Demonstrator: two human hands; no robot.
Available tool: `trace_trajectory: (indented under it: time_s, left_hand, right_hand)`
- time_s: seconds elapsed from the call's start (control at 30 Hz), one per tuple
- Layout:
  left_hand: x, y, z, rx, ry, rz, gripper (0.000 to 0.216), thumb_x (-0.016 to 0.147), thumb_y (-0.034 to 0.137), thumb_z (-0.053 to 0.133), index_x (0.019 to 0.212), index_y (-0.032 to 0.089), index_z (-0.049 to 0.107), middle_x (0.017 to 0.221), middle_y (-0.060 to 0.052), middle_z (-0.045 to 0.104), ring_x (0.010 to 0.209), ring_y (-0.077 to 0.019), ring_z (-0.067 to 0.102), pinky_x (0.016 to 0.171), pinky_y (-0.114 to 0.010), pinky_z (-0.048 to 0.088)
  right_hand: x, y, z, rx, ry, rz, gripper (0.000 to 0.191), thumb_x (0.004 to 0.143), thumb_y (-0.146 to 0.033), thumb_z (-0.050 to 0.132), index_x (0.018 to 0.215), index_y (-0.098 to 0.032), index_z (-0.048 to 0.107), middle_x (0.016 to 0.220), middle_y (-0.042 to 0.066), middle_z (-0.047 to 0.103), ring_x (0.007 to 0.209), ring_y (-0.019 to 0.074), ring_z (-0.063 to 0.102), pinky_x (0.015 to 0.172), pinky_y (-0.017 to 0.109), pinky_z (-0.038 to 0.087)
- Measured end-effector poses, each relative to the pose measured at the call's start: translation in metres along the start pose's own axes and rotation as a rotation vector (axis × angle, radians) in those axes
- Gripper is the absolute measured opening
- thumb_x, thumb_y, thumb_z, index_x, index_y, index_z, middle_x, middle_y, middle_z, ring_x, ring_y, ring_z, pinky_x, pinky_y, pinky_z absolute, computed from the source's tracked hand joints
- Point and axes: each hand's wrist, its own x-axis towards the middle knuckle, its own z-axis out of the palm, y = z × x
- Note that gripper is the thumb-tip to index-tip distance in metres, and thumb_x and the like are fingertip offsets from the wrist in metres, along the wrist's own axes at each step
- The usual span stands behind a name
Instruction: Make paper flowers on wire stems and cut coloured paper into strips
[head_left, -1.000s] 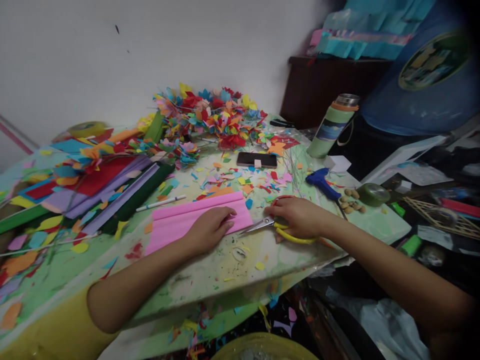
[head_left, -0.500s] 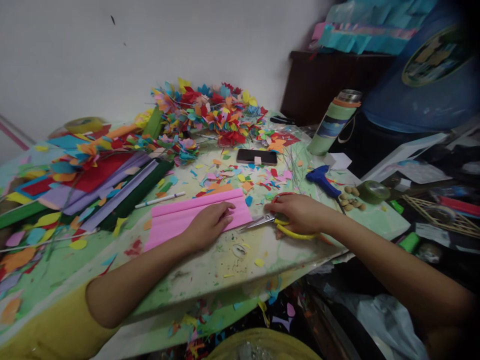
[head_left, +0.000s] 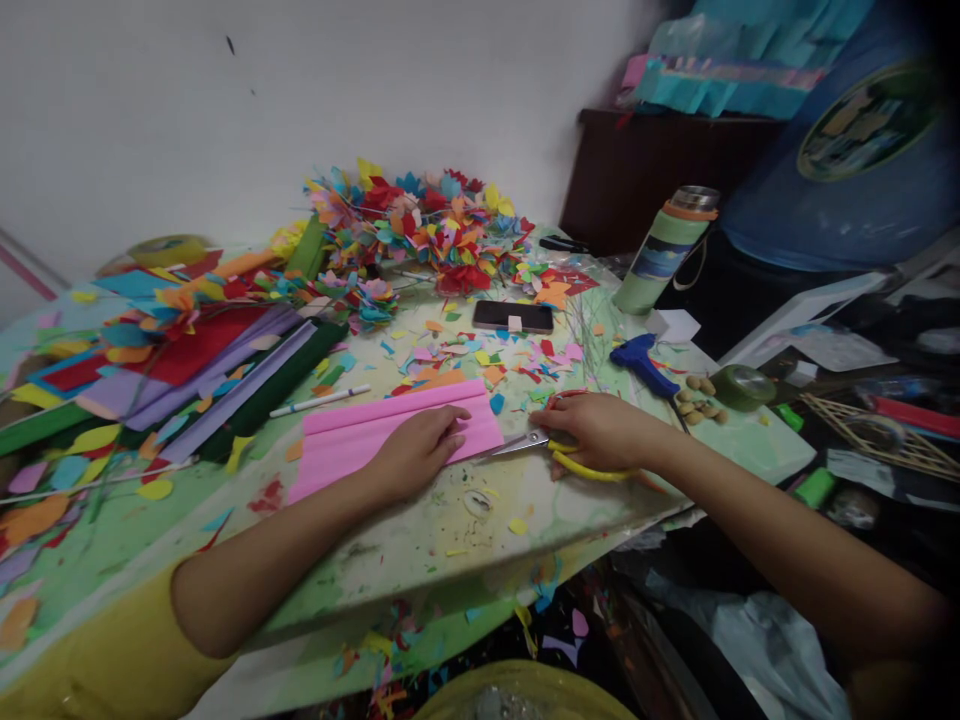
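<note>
A sheet of pink crepe paper (head_left: 352, 444), with a folded strip along its far edge, lies on the table in front of me. My left hand (head_left: 418, 450) rests on its right half, fingers apart and pressing it down. My right hand (head_left: 596, 432) is wrapped round the yellow and red handles of a pair of scissors (head_left: 525, 441). Their blades point left, the tips at the paper's lower right edge. Whether the blades overlap the paper is hard to make out.
Paper flowers (head_left: 427, 225) are heaped at the back. Around a phone (head_left: 514, 317) lie many paper scraps. A blue glue gun (head_left: 645, 364) and a green bottle (head_left: 667, 250) stand at right. Rolled coloured paper (head_left: 277, 390) and a white pen (head_left: 321, 400) are at left.
The scissor blades have come closer together, and the right hand has shifted very slightly. My left hand stays in place on the pink paper.
</note>
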Motion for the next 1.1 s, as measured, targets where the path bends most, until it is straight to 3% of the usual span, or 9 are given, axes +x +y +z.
trace_trajectory:
  time_s: [0.43,0.77,1.0,1.1]
  left_hand:
    - [-0.0005,0.0016,-0.0014,0.006,-0.009,-0.007,0.030,0.092,0.033,0.043,0.117,0.018,0.052,0.102,-0.009,0.065,0.097,-0.0221,0.059,0.084,-0.038,0.047]
    - [0.0001,0.0021,-0.0014,0.010,-0.002,-0.007,0.029,0.092,0.032,0.043,0.116,0.019,0.053,0.105,-0.009,0.065,0.099,-0.0225,0.060,0.086,-0.039,0.047]
    - [-0.0001,0.0037,-0.0024,0.007,0.000,0.003,0.029,0.092,0.030,0.044,0.117,0.018,0.053,0.108,-0.010,0.065,0.101,-0.0225,0.059,0.086,-0.037,0.047]
    - [-0.0001,0.0057,-0.0032,0.008,-0.006,-0.005,0.029,0.092,0.030,0.044,0.117,0.017,0.053,0.108,-0.010,0.065,0.101,-0.0225,0.059,0.087,-0.037,0.046]
  right_hand:
    - [-0.0053,-0.0003,-0.0012,-0.090,-0.002,0.003,0.052,0.080,-0.056,0.056,0.122,-0.025,0.056,0.095,0.008,0.067,0.083,0.0232,0.059,0.065,0.029,0.035]
    - [-0.0088,0.0008,-0.0013,-0.149,0.026,-0.011,0.040,0.083,-0.045,0.054,0.117,-0.026,0.060,0.083,0.006,0.068,0.070,0.0188,0.058,0.059,0.027,0.028]
    - [-0.0096,-0.0024,-0.0041,-0.136,0.016,0.001,0.035,0.084,-0.042,0.052,0.114,-0.026,0.061,0.085,0.006,0.068,0.074,0.0197,0.059,0.062,0.028,0.030]
    - [-0.0079,-0.0067,-0.0073,-0.086,0.007,0.007,0.042,0.082,-0.049,0.056,0.116,-0.025,0.060,0.091,0.007,0.068,0.081,0.0220,0.060,0.065,0.029,0.033]
